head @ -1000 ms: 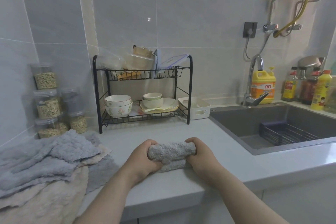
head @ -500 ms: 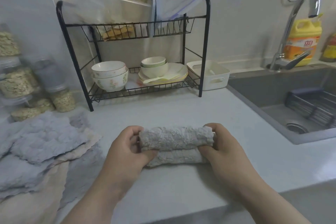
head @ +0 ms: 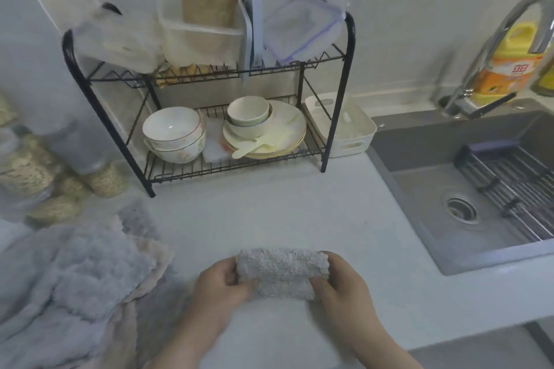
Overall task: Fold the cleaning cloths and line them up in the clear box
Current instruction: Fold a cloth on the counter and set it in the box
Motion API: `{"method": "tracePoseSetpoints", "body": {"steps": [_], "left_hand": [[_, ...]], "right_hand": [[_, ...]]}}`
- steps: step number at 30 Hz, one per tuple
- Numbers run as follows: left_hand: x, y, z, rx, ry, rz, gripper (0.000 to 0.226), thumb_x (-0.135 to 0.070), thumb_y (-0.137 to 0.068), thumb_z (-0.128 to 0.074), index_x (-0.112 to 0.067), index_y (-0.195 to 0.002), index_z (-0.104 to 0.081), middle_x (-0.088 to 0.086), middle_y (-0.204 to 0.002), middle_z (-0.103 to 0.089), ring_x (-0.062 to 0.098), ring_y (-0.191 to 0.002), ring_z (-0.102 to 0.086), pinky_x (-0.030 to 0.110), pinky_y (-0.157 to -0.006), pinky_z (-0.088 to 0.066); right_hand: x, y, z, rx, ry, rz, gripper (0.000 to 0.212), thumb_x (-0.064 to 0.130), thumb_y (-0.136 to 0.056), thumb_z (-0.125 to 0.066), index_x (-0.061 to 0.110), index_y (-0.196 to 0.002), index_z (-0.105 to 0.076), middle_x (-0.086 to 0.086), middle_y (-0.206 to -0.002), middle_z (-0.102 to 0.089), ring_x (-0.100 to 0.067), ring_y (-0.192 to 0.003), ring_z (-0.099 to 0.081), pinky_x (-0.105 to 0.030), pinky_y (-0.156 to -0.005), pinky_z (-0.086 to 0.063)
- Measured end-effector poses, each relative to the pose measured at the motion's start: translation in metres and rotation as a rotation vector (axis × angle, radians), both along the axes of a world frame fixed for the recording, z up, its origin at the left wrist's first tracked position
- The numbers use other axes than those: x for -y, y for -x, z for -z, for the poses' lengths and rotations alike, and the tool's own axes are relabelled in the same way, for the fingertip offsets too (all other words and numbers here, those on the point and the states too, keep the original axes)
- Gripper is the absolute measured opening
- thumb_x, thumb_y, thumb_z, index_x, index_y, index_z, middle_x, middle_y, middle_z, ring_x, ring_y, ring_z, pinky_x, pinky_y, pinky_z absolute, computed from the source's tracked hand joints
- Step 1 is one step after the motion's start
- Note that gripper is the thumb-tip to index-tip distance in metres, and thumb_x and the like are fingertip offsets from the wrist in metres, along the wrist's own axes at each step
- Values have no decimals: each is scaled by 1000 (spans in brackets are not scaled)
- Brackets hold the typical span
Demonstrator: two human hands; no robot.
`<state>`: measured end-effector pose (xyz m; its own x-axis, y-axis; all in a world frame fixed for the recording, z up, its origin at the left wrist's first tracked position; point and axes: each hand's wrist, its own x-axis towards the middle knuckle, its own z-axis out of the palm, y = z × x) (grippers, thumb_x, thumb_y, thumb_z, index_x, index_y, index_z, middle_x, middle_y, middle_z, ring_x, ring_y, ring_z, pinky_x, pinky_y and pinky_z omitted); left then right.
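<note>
My left hand (head: 223, 281) and right hand (head: 341, 280) now grip the ends of a grey cloth (head: 281, 274), folded tighter than before, in front of the dish rack (head: 209, 93), nearly ready for boxing.

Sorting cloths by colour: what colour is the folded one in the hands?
Grey, a fluffy folded cloth, seen in the head view.

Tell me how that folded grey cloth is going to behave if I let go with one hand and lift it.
The folded cloth looks soft and fluffy, so it would probably sag and start to unfold. It seems light for its size; the left hand and right hand pinch only its ends. Its fuzzy pile likely grips well and shouldn't slip on the counter.
</note>
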<state>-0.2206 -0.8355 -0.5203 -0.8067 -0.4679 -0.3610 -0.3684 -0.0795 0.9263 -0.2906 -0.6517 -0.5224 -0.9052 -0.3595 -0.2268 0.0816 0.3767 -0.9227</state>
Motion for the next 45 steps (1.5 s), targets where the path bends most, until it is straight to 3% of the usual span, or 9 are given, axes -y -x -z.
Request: {"method": "tracePoseSetpoints", "body": {"steps": [6,9,16,26,29,33,38,42,45], "left_hand": [[0,11,-49,35,-97,-2,8,-4,-68,-75,-8,-74,-72,4,-73,-73,16,-68,-64,25,-64,-48],[-5,28,-102,-100,-179,39,13,0,-71,-72,-8,-81,-73,10,-87,-75,22,-80,-69,38,-79,-52],[-63,75,-207,-341,-268,338,28,11,-83,-58,-10,-88,-75,12,-92,-75,22,-81,-71,24,-65,-56],[-271,135,-281,-487,-231,739,29,-14,-73,-70,-8,-101,-72,16,-97,-74,29,-88,-71,35,-77,-57],[-354,140,-290,-485,-257,923,35,-18,-71,-69,-8,-104,-70,14,-102,-73,30,-96,-70,35,-81,-55],[-462,142,-295,-472,-309,1150,43,-15,-63,-76,-13,-105,-72,15,-107,-72,28,-98,-68,36,-82,-50],[-580,141,-297,-441,-376,1197,35,6,-74,-69,-6,-106,-69,16,-105,-72,33,-102,-67,45,-95,-50],[-651,141,-292,-401,-425,1272,30,-7,-66,-66,-14,-93,-77,16,-102,-73,31,-97,-69,36,-85,-57],[-698,152,-284,-369,-419,1348,28,-9,-67,-66,-15,-93,-77,16,-101,-73,31,-97,-69,38,-86,-55]], "right_hand": [[2,10,-48,194,37,86,26,4,-82,-53,21,-93,-68,-6,-83,-72,-29,-77,-64,-28,-66,-51],[-11,17,-104,139,128,133,24,12,-81,-57,17,-101,-68,-4,-89,-73,-26,-82,-67,-29,-70,-52],[-89,21,-222,-52,323,302,33,-9,-89,-52,11,-111,-67,-10,-100,-74,-31,-96,-70,-44,-88,-56],[-290,-4,-289,-233,463,640,32,-1,-85,-57,7,-115,-65,-16,-106,-72,-35,-101,-68,-48,-91,-53],[-365,-20,-296,-277,458,786,30,-10,-90,-51,8,-109,-67,-14,-101,-74,-33,-97,-69,-42,-85,-57],[-463,-44,-301,-313,412,949,27,-8,-90,-52,7,-108,-66,-6,-89,-75,-13,-71,-68,-19,-58,-51],[-562,-69,-304,-332,352,1058,28,-7,-90,-53,9,-110,-66,7,-75,-71,-1,-55,-57,-15,-54,-45],[-624,-82,-297,-338,359,1136,26,-7,-91,-54,18,-96,-62,19,-64,-70,5,-54,-60,-11,-52,-46],[-666,-81,-283,-305,336,1202,24,1,-90,-61,20,-103,-61,12,-86,-74,3,-78,-66,-12,-61,-50]]}}
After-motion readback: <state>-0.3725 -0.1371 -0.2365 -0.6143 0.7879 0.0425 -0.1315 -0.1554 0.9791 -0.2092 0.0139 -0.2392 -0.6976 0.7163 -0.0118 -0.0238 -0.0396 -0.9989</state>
